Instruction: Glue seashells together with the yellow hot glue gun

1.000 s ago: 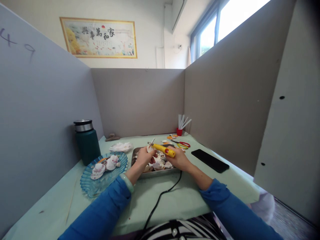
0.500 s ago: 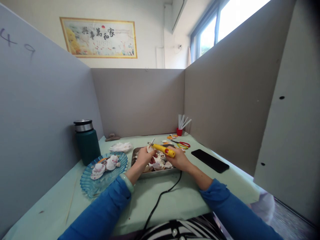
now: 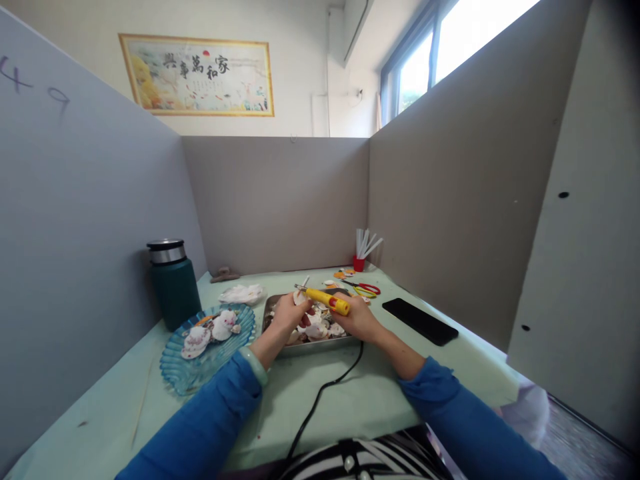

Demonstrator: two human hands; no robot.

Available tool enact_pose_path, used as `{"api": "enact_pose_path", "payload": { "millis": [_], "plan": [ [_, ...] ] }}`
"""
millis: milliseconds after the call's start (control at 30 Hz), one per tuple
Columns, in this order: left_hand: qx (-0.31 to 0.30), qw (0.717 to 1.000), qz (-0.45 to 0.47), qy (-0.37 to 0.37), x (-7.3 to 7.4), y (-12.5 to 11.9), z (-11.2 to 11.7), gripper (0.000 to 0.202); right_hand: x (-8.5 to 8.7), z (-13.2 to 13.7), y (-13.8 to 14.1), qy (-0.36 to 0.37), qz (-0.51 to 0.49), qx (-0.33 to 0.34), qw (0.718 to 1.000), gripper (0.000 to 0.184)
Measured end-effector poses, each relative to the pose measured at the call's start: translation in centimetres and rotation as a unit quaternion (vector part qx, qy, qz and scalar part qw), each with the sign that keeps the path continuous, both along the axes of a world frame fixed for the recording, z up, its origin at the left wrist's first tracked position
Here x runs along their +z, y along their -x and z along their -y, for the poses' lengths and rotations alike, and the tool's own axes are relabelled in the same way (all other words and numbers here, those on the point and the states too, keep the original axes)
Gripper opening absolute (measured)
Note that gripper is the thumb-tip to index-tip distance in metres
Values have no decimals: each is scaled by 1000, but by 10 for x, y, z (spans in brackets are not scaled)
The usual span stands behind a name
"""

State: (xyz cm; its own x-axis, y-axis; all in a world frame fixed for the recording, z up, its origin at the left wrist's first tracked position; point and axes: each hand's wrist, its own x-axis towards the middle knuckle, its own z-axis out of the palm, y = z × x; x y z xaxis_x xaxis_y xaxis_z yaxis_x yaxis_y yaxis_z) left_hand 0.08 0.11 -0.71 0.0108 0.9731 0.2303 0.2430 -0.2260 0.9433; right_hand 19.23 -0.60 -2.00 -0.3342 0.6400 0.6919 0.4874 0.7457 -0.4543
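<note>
My right hand [image 3: 356, 317] is closed around a yellow corded tool [image 3: 327, 300] that looks like a soldering iron, its metal tip pointing left. The tip is at the fingers of my left hand [image 3: 289, 312], which pinch a small whitish shell piece [image 3: 299, 298]. A thin white stick [image 3: 307, 281] sticks up just behind the tip; what holds it is hidden. Both hands are over a metal tray [image 3: 310, 346] of loose shells [image 3: 316, 328]. To the left, a blue scalloped plate [image 3: 175, 373] bears shell figures [image 3: 223, 325].
A dark green bottle [image 3: 175, 287] stands behind the plate. Red-handled scissors [image 3: 367, 289], a black phone [image 3: 420, 321] and a red cup [image 3: 359, 264] of white sticks are on the right. A black cord [image 3: 323, 390] runs toward my lap. Partitions enclose the table.
</note>
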Motion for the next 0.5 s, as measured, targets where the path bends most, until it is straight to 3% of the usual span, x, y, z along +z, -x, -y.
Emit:
{"api": "enact_pose_path", "payload": {
  "millis": [500],
  "plan": [
    [-1, 1000, 6, 1, -1, 0, 0, 18, 2, 1, 0, 4, 4, 5, 1000, 1]
  ]
}}
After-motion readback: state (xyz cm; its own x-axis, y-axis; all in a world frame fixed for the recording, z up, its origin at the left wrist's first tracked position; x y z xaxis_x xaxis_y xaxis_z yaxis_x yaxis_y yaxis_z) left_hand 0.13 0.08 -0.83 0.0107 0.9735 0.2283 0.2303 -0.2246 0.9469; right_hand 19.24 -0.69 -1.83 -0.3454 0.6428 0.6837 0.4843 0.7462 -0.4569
